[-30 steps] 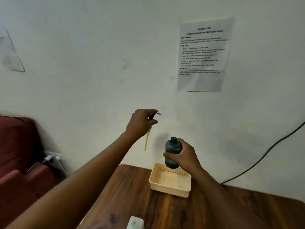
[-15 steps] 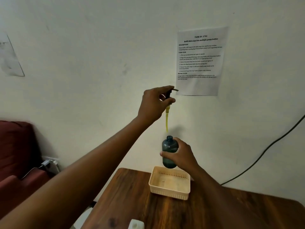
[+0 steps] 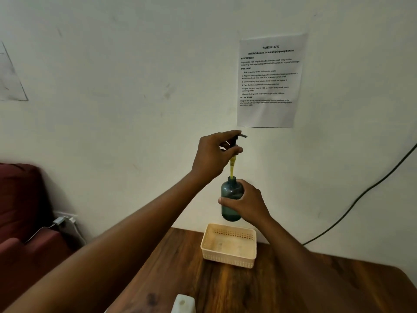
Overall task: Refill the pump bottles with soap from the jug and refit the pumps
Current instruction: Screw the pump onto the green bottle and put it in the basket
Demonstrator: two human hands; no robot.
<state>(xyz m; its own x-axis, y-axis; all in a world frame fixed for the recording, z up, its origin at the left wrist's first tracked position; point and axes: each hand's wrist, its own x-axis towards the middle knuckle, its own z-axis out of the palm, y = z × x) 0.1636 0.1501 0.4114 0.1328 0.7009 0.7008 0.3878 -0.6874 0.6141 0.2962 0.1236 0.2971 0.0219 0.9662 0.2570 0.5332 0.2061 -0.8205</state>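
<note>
My right hand (image 3: 248, 203) grips a dark green pump bottle (image 3: 230, 195) upright in the air above the table. My left hand (image 3: 214, 154) pinches the dark pump head (image 3: 237, 140) straight above it. The pump's yellow tube (image 3: 232, 168) points down, and its lower end is inside the bottle's mouth. The white top of the soap jug (image 3: 182, 303) shows at the bottom edge of the view, most of it cut off.
A cream plastic basket (image 3: 229, 256) sits on the wooden table (image 3: 282, 285) by the wall, below the bottle. A printed sheet (image 3: 269, 80) hangs on the wall. A black cable (image 3: 361, 195) runs down at the right. A red seat (image 3: 20, 211) stands at the left.
My left hand brought the pump from the left to above the bottle and lowered it, so the tube's end went into the mouth. My right hand kept hold of the bottle.
</note>
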